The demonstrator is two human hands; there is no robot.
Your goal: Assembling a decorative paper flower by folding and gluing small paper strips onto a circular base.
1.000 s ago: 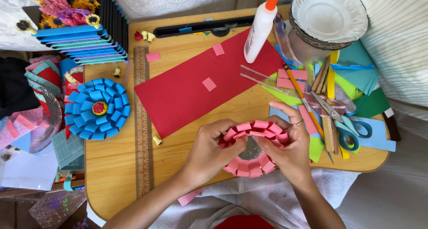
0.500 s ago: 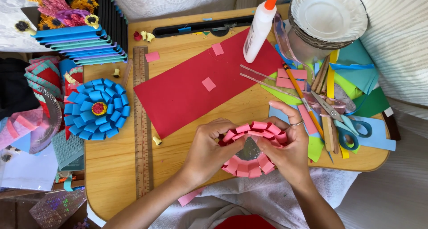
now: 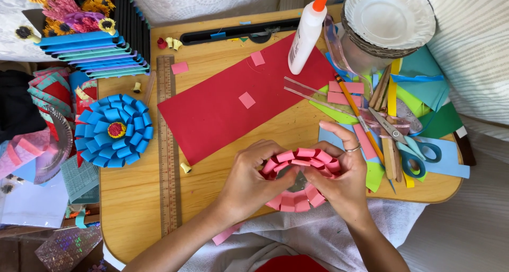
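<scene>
You are sitting at a home craft corner, not a shop or a lab. The small wooden desk [image 3: 132, 208] rests over your lap amid soft cloth and a white lace cover [image 3: 212, 2]. It is strewn with hobby supplies: a glue bottle [image 3: 306, 33], a red paper sheet [image 3: 222, 113], scissors [image 3: 408, 145], a wooden ruler [image 3: 167, 145] and coloured paper scraps [image 3: 424, 86]. A finished blue paper flower [image 3: 114, 130] and a stack of paper plates [image 3: 389, 18] point to handmade paper decorations.
</scene>
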